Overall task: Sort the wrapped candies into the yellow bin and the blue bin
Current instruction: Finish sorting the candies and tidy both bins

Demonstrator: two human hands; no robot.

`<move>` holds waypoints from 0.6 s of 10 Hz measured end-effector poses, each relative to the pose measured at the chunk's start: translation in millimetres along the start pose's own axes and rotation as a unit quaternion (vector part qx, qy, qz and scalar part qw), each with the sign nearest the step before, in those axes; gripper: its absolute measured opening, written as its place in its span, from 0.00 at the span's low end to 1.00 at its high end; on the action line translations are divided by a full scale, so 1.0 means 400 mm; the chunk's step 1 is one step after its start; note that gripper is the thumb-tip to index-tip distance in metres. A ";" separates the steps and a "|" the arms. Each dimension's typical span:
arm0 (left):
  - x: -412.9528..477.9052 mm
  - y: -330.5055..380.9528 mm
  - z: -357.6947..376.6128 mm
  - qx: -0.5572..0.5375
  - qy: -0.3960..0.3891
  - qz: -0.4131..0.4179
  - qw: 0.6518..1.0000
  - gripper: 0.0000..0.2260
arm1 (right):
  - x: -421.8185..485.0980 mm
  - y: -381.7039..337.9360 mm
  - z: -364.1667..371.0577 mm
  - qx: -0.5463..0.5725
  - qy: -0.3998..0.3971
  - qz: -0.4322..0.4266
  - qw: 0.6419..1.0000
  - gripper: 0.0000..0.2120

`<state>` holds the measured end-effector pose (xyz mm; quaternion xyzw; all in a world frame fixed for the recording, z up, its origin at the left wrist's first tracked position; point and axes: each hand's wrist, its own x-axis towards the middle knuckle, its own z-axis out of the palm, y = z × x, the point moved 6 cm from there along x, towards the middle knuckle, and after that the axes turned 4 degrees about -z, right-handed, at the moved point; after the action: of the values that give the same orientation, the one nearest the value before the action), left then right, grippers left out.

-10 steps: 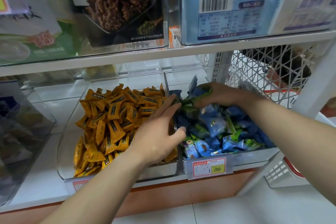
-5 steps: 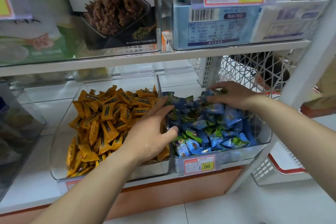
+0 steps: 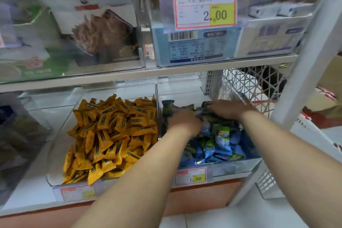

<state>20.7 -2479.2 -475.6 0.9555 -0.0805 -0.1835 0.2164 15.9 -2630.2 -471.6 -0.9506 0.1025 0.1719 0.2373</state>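
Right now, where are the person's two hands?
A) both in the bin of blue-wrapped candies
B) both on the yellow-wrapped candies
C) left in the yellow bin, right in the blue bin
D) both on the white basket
A: the left hand and the right hand both lie on the blue-wrapped candies inside the blue bin; neither hand is on the yellow-wrapped candies.

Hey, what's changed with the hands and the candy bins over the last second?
The left hand moved right, off the divider by the yellow candies, into the blue bin onto the blue candies. The right hand stayed at the back of that pile. Grips are too blurred to tell. Yellow pile unchanged.
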 end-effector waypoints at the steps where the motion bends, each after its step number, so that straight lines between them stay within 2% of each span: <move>1: 0.073 -0.002 0.025 0.022 -0.003 -0.017 1.000 0.20 | 0.040 -0.008 0.047 -0.016 -0.035 -0.010 0.999 0.22; 2: 0.115 -0.008 0.042 0.010 -0.021 -0.044 0.999 0.23 | 0.070 -0.014 0.076 0.036 -0.040 -0.018 0.998 0.22; 3: 0.147 0.001 0.047 -0.089 -0.055 -0.048 0.993 0.21 | 0.088 -0.013 0.069 0.161 -0.026 -0.027 0.986 0.18; 4: 0.132 0.014 0.047 -0.253 -0.074 -0.056 0.963 0.21 | 0.085 -0.011 0.054 0.327 0.022 -0.018 0.945 0.18; 5: 0.132 0.010 0.070 -0.419 -0.098 -0.086 0.899 0.21 | 0.060 -0.019 0.049 0.390 0.033 -0.007 0.920 0.11; 6: 0.121 0.010 0.046 -0.411 -0.078 -0.081 0.905 0.24 | 0.058 -0.010 0.035 0.430 0.078 -0.007 0.899 0.08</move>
<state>57.8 -2501.1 -504.4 0.7677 0.0628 -0.2912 0.5674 34.7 -2622.6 -490.2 -0.7670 0.1781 0.0343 0.6154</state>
